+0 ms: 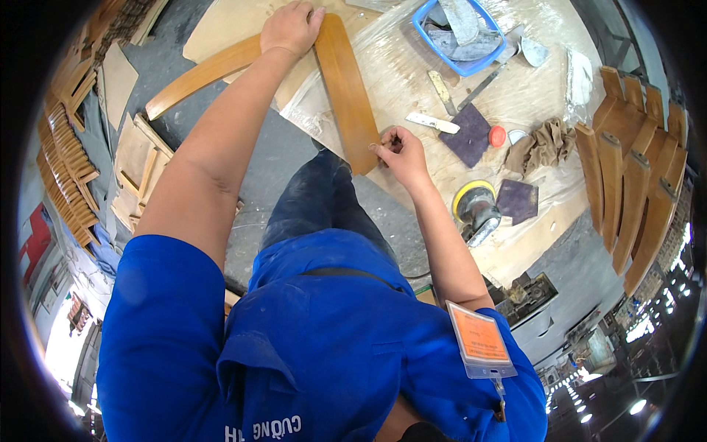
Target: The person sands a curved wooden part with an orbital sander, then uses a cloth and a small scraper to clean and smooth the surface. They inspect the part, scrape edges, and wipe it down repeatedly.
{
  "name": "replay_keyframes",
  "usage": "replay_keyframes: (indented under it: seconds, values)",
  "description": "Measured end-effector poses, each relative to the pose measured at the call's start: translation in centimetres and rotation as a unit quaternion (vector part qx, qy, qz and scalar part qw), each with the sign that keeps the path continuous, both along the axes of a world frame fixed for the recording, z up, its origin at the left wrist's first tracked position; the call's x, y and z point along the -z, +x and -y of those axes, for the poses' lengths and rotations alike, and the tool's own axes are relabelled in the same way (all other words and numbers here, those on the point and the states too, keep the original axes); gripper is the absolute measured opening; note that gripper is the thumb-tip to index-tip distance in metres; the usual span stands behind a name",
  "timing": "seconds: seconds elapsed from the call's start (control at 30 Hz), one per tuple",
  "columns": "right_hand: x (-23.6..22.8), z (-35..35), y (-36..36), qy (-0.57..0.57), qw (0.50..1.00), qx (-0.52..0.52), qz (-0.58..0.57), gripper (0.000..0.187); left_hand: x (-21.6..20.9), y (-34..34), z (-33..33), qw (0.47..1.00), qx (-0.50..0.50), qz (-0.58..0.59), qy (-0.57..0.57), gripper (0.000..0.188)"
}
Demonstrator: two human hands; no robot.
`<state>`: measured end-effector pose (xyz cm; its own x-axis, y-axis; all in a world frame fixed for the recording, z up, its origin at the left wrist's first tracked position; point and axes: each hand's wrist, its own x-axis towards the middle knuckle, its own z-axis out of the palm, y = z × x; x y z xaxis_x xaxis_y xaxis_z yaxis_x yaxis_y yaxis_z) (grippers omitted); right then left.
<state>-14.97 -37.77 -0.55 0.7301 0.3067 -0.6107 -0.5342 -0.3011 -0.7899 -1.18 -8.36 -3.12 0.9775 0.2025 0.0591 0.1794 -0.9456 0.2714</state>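
An angled wooden furniture part (pixel 346 92), varnished orange-brown, has one broad leg on the table and a curved leg reaching left past the table's edge. My left hand (pixel 291 31) is closed over it near the far corner where the legs meet. Beside the near end of the broad leg, my right hand (pixel 403 156) has its fingers curled and pinched. Something small and brown seems to be between those fingertips, too small to make out. A dark sanding sheet (pixel 467 135) and a white-handled blade (pixel 432 121) lie right of the part.
A sander (pixel 476 206) with a yellow-rimmed pad rests near a second dark sheet (pixel 518 201). Farther off are a blue basket (pixel 464 71) of grey pieces, a red lid (pixel 498 135) and a crumpled brown cloth (pixel 541 147). Stacked wooden parts (pixel 626 177) stand at right.
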Motion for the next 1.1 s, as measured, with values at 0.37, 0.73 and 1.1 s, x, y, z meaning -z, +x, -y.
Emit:
replay_keyframes:
  seconds: [0.37,0.73,1.1]
  values:
    - [-0.5,0.7,0.7,0.055,0.997,0.001,-0.045,0.017,-0.5,0.0,0.1,1.000,0.008,-0.006,0.002,0.042]
    - [-0.1,0.4,0.7,0.019,0.999,-0.030,-0.009,0.021,-0.5,0.0,0.2,1.000,-0.005,-0.013,-0.010,0.042]
    - [0.8,0.2,0.9,-0.015,0.996,-0.075,0.036,0.021,-0.9,0.0,0.3,1.000,0.002,-0.030,-0.007,0.041]
